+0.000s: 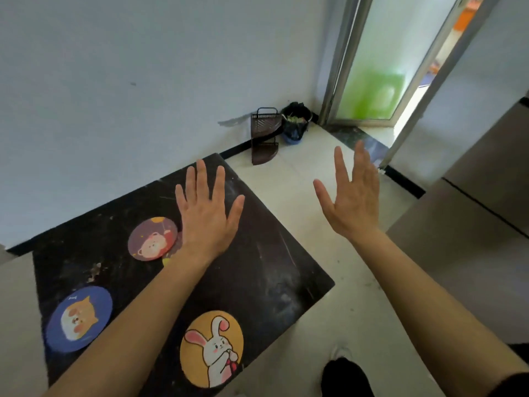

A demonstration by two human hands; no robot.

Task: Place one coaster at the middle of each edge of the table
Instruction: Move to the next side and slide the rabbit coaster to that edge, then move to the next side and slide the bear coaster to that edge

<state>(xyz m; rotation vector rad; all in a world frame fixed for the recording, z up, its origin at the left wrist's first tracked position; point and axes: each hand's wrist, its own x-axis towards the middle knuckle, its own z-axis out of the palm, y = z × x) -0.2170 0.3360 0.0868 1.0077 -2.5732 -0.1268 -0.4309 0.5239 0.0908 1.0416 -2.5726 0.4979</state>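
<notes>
A small dark table (pixel 274 270) holds round coasters. A yellow rabbit coaster (pixel 211 348) lies near the front edge. A blue coaster with an orange animal (pixel 79 318) sits by the left edge. A maroon bear coaster (pixel 152 238) lies toward the back, overlapping another coaster (pixel 171 250) that my left wrist mostly hides. My left hand (pixel 207 213) hovers flat over the table's back right area, fingers spread, holding nothing. My right hand (pixel 353 199) is raised over the floor, right of the table, open and empty.
A white wall runs behind the table. A dark corner rack (pixel 264 136) and a bucket (pixel 294 124) stand on the tiled floor by a glass door (pixel 378 67). A grey cabinet (pixel 481 196) stands at the right. A dark shoe (pixel 343 376) shows at the bottom.
</notes>
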